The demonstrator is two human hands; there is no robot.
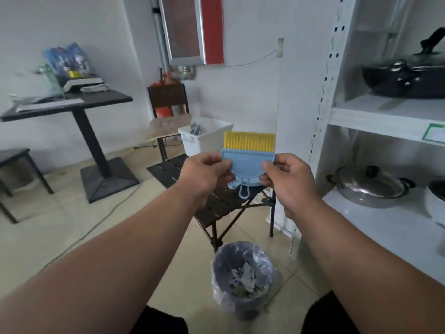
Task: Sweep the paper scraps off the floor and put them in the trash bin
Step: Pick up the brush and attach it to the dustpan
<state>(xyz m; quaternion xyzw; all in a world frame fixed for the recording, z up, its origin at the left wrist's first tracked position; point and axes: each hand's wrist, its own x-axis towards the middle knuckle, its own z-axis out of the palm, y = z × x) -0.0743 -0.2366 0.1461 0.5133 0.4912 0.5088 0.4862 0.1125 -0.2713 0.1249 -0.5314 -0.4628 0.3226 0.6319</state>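
I hold a small light-blue dustpan (pixel 248 165) upright at chest height, with a brush nested behind it whose yellow bristles (pixel 249 141) stick up above the pan's edge. My left hand (pixel 204 174) pinches the pan's left edge and my right hand (pixel 286 179) pinches its right edge. Two blue handle loops hang down between my hands. Below, on the tiled floor, stands a grey trash bin (pixel 243 278) lined with a clear bag, and paper scraps (pixel 245 276) lie inside it.
A low black slatted folding table (pixel 216 206) stands just behind the bin. A white shelf unit (pixel 385 121) with pots fills the right side. A white plastic tub (pixel 204 138), a chair (pixel 168 112) and a black pedestal table (pixel 72 104) stand further back. A cable (pixel 96 225) runs across the floor.
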